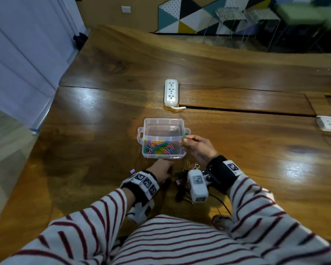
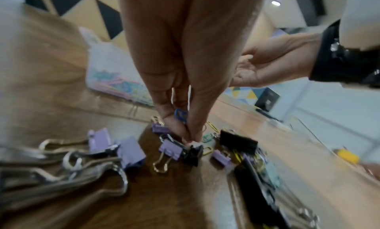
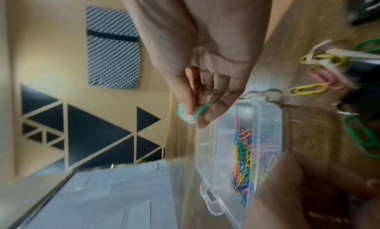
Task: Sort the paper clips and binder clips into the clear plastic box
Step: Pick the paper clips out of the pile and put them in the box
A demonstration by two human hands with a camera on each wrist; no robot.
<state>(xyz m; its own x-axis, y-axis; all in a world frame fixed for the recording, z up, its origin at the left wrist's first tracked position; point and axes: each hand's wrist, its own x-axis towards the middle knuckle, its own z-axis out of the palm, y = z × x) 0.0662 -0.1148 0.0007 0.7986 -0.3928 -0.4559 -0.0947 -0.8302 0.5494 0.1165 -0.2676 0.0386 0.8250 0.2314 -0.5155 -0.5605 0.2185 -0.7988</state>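
The clear plastic box stands on the wooden table, its near compartment full of coloured paper clips; its far compartment looks empty. My right hand hovers at the box's right rim and pinches a green paper clip. My left hand reaches down into the loose pile in front of the box, with a blue paper clip held between its fingers. Its tips meet just above a small black binder clip. Purple binder clips and a larger black one lie around it.
A white power strip lies beyond the box beside a long slot in the tabletop. Another white object sits at the right edge. Loose yellow and green paper clips lie near the box. The table's left edge drops to the floor.
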